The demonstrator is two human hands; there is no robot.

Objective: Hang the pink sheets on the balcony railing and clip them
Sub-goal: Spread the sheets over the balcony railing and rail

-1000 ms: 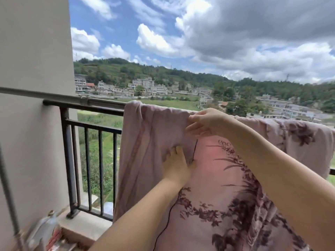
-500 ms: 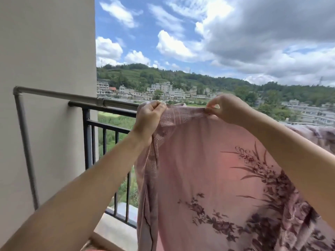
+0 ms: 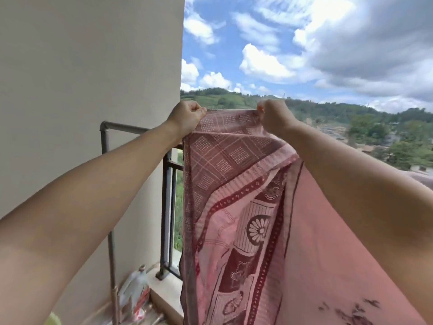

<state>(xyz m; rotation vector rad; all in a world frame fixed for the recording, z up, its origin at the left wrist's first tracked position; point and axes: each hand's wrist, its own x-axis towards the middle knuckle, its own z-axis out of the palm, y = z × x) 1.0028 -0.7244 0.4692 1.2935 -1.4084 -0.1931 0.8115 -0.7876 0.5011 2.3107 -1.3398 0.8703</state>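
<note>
The pink sheet (image 3: 246, 207) is held raised in front of the balcony railing (image 3: 167, 207), its upper hem stretched nearly level between the two hands and the rest hanging down toward the balcony floor; the patterned panel faces the person and a plainer pink expanse trails off to the right of the railing post. The hem's long axis runs left to right, roughly parallel to the railing's top bar, most of which is hidden behind the cloth. The left hand (image 3: 187, 118) is clenched on the hem's corner, the end nearer the railing's wall end; the right hand (image 3: 273, 116) pinches the same hem further from the wall. Both hands stand above the railing's visible bar, so the coming move is judged to be a forward and downward lay of the hem over the top bar. A grey pipe frame (image 3: 104, 137) stands just beside the railing, on the wall (image 3: 82, 66) side. No clip is visible.
</note>
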